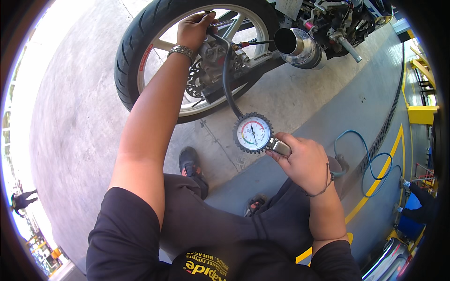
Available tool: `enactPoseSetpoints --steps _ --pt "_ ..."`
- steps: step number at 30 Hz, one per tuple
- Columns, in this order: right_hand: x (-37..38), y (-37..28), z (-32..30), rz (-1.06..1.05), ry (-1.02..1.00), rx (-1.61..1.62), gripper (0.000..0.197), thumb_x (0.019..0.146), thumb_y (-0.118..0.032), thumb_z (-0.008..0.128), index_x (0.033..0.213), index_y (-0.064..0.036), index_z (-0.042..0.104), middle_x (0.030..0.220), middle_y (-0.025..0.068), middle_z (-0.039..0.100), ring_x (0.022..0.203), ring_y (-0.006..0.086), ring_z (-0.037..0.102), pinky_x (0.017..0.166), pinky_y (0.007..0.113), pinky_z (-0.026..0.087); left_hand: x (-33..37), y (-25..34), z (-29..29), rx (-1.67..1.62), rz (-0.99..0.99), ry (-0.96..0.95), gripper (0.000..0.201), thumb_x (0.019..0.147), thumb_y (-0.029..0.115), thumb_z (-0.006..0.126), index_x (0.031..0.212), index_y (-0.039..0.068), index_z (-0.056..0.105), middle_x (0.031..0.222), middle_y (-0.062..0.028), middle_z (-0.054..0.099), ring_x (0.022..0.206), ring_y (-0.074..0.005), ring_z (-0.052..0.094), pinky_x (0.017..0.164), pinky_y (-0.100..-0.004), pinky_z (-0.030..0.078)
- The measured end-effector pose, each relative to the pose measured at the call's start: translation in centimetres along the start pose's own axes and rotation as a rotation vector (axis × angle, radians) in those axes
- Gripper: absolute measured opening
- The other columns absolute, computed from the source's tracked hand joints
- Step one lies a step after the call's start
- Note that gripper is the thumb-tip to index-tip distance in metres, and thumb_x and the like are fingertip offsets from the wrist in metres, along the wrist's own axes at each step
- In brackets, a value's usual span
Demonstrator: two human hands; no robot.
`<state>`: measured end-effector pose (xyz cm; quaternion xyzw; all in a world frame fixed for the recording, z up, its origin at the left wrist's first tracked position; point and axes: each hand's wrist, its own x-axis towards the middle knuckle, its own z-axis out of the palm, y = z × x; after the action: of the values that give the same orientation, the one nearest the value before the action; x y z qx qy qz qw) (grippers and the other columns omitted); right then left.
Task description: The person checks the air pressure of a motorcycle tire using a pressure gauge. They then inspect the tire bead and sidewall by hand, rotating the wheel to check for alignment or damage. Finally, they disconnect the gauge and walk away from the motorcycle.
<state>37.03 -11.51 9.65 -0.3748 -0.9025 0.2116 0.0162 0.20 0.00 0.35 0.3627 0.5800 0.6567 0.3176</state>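
Observation:
My right hand point(305, 161) is wrapped round the metal handle of a tyre inflator with a round dial gauge point(253, 133). A black rubber ring frames its white face. From the gauge a black hose point(227, 75) curves up to my left hand point(193, 30), whose fingers are closed round the hose end at the inside of the wheel rim point(161, 45). The fingers hide the hose's tip and any valve there. The rim is pale and spoked, and carries a black motorcycle tyre point(125, 63). A brake disc point(193, 80) shows behind my left forearm.
A silver exhaust muffler point(304, 50) juts out right of the wheel, beside the motorcycle's handlebar grip point(350, 49). A blue air hose point(388, 164) loops over the grey floor, near a drain grate point(386, 124) and yellow lines. Another person's legs point(419, 206) show at the right edge.

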Motion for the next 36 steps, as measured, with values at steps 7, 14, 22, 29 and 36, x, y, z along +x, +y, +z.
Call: enactPoseSetpoints --steps 7,14,22,29,36 --pt "-0.2 -0.3 0.1 -0.042 0.011 -0.133 0.039 0.078 -0.027 0.075 0.114 -0.0115 0.067 0.075 0.0109 0.067 0.069 0.0303 0.068 0.067 0.039 0.054 0.0 -0.1 0.0 -0.013 0.011 -0.012 0.031 0.092 0.026 0.071 0.103 -0.003 0.068 0.095 -0.0120 0.073 0.071 -0.0156 0.069 0.068 -0.0283 0.055" --pt "-0.3 0.0 0.3 -0.064 0.030 -0.105 0.038 0.079 -0.025 0.074 0.114 -0.0117 0.067 0.076 0.0115 0.067 0.069 0.0312 0.068 0.065 0.040 0.054 -0.1 0.0 0.1 -0.033 -0.007 -0.006 0.031 0.092 0.025 0.071 0.105 -0.003 0.067 0.095 -0.0122 0.073 0.071 -0.0159 0.069 0.068 -0.0281 0.055" --pt "-0.3 0.0 0.2 -0.015 -0.043 -0.143 0.038 0.081 -0.026 0.071 0.117 -0.0143 0.065 0.078 0.0119 0.068 0.069 0.0323 0.068 0.065 0.041 0.055 -0.1 0.1 -0.1 -0.007 -0.013 -0.015 0.032 0.092 0.026 0.071 0.105 -0.003 0.067 0.096 -0.0122 0.073 0.072 -0.0156 0.069 0.069 -0.0284 0.056" --pt "-0.4 0.6 -0.2 0.011 -0.034 -0.155 0.035 0.085 -0.031 0.069 0.116 -0.0161 0.066 0.078 0.0125 0.068 0.069 0.0323 0.069 0.064 0.041 0.055 -0.6 0.3 -0.2 0.201 -0.040 -0.009 0.042 0.085 0.021 0.079 0.118 -0.001 0.065 0.097 -0.0076 0.070 0.083 -0.0130 0.066 0.075 -0.0267 0.053" --pt "-0.2 0.8 -0.4 -0.007 -0.008 -0.130 0.034 0.086 -0.034 0.069 0.116 -0.0159 0.066 0.077 0.0127 0.068 0.066 0.0324 0.068 0.063 0.042 0.055 -0.8 1.1 -0.6 0.534 -0.107 0.053 0.031 0.081 0.015 0.080 0.105 -0.001 0.070 0.084 -0.0033 0.068 0.072 -0.0095 0.061 0.067 -0.0256 0.048"
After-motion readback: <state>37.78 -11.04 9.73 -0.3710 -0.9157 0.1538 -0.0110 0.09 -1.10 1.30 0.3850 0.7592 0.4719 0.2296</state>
